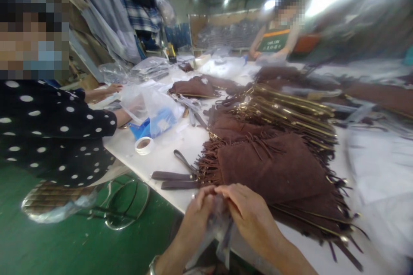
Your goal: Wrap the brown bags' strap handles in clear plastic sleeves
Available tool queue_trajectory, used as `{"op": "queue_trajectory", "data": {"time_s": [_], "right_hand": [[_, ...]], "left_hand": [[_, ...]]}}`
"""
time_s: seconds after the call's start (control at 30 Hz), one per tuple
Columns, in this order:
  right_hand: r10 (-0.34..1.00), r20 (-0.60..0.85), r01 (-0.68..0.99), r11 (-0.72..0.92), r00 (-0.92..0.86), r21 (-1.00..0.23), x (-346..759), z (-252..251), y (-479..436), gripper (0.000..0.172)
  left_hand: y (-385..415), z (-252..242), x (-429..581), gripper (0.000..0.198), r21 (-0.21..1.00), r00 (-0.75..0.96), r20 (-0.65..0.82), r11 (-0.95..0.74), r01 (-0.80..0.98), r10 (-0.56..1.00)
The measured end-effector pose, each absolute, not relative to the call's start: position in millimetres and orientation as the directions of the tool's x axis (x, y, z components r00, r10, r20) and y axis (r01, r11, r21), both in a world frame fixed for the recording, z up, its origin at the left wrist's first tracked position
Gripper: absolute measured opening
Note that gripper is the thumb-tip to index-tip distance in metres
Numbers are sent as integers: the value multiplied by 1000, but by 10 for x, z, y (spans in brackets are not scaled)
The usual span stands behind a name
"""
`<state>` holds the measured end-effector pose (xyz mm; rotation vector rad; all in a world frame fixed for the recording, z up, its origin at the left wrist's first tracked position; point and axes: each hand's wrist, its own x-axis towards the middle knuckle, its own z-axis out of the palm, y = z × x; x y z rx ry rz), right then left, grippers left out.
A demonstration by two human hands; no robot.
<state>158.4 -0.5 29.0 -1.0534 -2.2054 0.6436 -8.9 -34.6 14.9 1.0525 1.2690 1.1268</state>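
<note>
My left hand [199, 209] and my right hand [250, 212] are close together at the front edge of the table, fingers curled inward and closed. Between them they grip a clear plastic bag [220, 227], which hangs down below the fingers; its contents are hard to make out. Just beyond my hands lies a stack of brown suede fringed pouches [271, 165] with gold zippers. Dark wrist straps [176, 176] stick out from the stack to the left, near my left fingertips.
A white roll of tape [144, 145] sits near the table's left edge. At left, a co-worker in a polka-dot top [48, 129] handles clear plastic over blue material [155, 124]. More pouches [196, 86] lie farther back. White plastic sheets [380, 172] cover the right side. A stool [58, 200] stands below.
</note>
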Motion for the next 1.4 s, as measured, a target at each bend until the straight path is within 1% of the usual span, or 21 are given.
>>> {"op": "queue_trajectory", "data": {"time_s": [0.07, 0.13, 0.2, 0.37, 0.43, 0.5, 0.6, 0.67, 0.7, 0.77, 0.87, 0.93, 1.03, 1.13, 1.23, 1.33, 1.4], "right_hand": [[819, 308, 514, 552, -485, -656, 1600, 291, 1, 31], [825, 303, 513, 541, -477, -667, 1604, 295, 6, 28], [828, 305, 514, 538, -470, -668, 1597, 295, 6, 26], [841, 346, 546, 535, -416, -645, 1563, 260, -30, 22], [850, 363, 568, 526, -382, -633, 1556, 243, -56, 20], [847, 398, 595, 530, -351, -604, 1552, 232, -104, 19], [828, 499, 630, 534, -255, -564, 1543, 205, -258, 23], [840, 520, 636, 488, -156, -598, 1524, 160, -414, 24], [862, 492, 627, 449, -117, -637, 1509, 125, -498, 21], [925, 373, 587, 345, -77, -733, 1464, 39, -648, 15], [980, 196, 522, 185, -34, -833, 1376, -91, -769, 18], [987, 160, 493, 129, 21, -860, 1321, -149, -779, 21], [980, 190, 471, 139, 63, -871, 1263, -194, -757, 22], [960, 280, 498, 232, 23, -836, 1234, -225, -743, 20], [923, 384, 567, 331, -28, -754, 1228, -262, -739, 19], [895, 442, 644, 376, -65, -666, 1237, -289, -735, 20], [878, 471, 706, 385, -82, -595, 1242, -303, -732, 20]], "left_hand": [[-464, 165, -220, 43, 948, 18, -287, 286, -141, 958], [-574, 173, -306, 49, 875, 103, -411, 424, -233, 906], [-643, 159, -324, 49, 804, 178, -467, 500, -321, 866], [-607, 37, -163, 30, 674, 188, -481, 498, -546, 856], [-562, 6, -93, 27, 624, 198, -497, 506, -595, 845], [-526, 8, -47, 24, 601, 200, -498, 502, -622, 844], [-499, 52, -24, 20, 625, 154, -494, 472, -621, 856], [-489, 67, -25, 22, 660, 122, -477, 446, -604, 871], [-484, 59, -28, 24, 679, 112, -461, 431, -594, 880], [-467, -2, -31, 30, 711, 98, -443, 416, -567, 891], [-439, -172, -28, 42, 753, 54, -475, 438, -492, 878], [-434, -279, -22, 44, 786, 20, -476, 435, -439, 879], [-461, -341, -9, 40, 850, -32, -421, 381, -363, 907], [-511, -286, 0, 36, 901, -67, -343, 308, -306, 937], [-558, -205, -3, 33, 941, -106, -273, 243, -234, 956], [-597, -197, -11, 34, 961, -73, -235, 220, -164, 969], [-614, -246, -9, 39, 971, -56, -207, 198, -134, 977]]}}
